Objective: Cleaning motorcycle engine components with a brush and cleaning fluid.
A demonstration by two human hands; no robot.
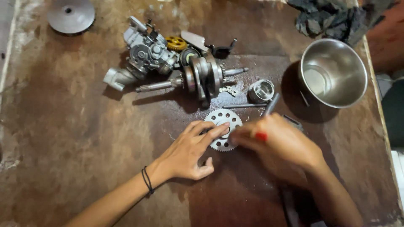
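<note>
A silver toothed sprocket [221, 118] lies flat on the stained brown table [84, 134]. My left hand [189, 151] rests palm down beside it, with its fingers pressing on the sprocket's left side. My right hand [277, 145] is blurred and closed around a thin tool with a red mark [261, 136]; its fingertips meet the sprocket's right edge. A dark metal shaft [271, 104] sticks up past this hand. What the tool's tip touches is hidden by my fingers.
Behind the sprocket lie a crankshaft [202, 77], a carburetor-like grey assembly [145, 52], a yellow gear [176, 43] and a piston [261, 90]. A steel bowl [332, 73] stands at right, a dark rag [332, 19] behind it, a grey disc [70, 15] at far left.
</note>
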